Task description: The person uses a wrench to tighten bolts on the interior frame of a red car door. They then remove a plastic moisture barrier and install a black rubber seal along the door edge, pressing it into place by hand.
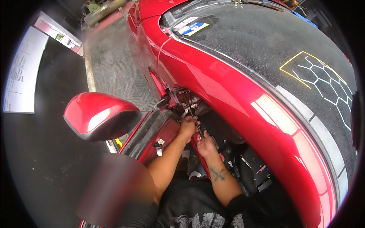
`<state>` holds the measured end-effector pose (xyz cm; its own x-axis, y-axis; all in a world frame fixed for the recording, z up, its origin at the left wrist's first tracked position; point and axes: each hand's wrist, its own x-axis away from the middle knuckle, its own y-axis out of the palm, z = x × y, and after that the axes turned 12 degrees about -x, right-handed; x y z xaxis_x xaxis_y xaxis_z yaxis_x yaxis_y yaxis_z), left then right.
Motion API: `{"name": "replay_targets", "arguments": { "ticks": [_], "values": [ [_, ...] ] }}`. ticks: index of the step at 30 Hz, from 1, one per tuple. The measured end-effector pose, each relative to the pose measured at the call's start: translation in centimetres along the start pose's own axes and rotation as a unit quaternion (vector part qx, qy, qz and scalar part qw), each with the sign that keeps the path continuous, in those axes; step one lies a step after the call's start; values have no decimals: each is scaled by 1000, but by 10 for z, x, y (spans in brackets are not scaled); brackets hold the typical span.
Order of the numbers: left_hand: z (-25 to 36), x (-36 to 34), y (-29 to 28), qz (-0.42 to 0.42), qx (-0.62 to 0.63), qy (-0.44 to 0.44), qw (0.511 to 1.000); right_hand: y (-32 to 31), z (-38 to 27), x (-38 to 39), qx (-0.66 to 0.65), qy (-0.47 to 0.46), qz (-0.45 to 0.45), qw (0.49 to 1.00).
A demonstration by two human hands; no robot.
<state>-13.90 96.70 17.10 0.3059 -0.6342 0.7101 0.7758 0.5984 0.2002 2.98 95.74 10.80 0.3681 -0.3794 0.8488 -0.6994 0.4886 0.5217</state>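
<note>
My left hand (188, 127) is closed around a slim dark tool (193, 113) that runs up to the metal hinge fittings (189, 98) in the gap between the red car's open door (163, 138) and front body panel (213, 76). My right hand (206, 143) is lower and to the right, palm partly upward, with curled fingers on the lower end of the same tool. The tool's exact type is too small to make out. A small white fitting (159, 148) is on the door's edge, left of my left forearm.
The red side mirror (87, 114) juts out left. The windshield (258, 34) curves across the upper right. A grey floor grating (110, 64) lies beyond the door, a white board (21, 72) stands far left, and assorted dark parts and tools (251, 167) lie below the body panel. A blurred patch covers the lower left.
</note>
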Motion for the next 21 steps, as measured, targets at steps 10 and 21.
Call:
{"name": "replay_targets", "arguments": {
  "ticks": [10,21],
  "values": [
    [-8,0,-4,0,-82,-2,997,33,32,61,304,-281,41,909],
    [-22,4,-2,-19,-107,-18,994,2,34,90,608,-536,-66,582]
  ]
}}
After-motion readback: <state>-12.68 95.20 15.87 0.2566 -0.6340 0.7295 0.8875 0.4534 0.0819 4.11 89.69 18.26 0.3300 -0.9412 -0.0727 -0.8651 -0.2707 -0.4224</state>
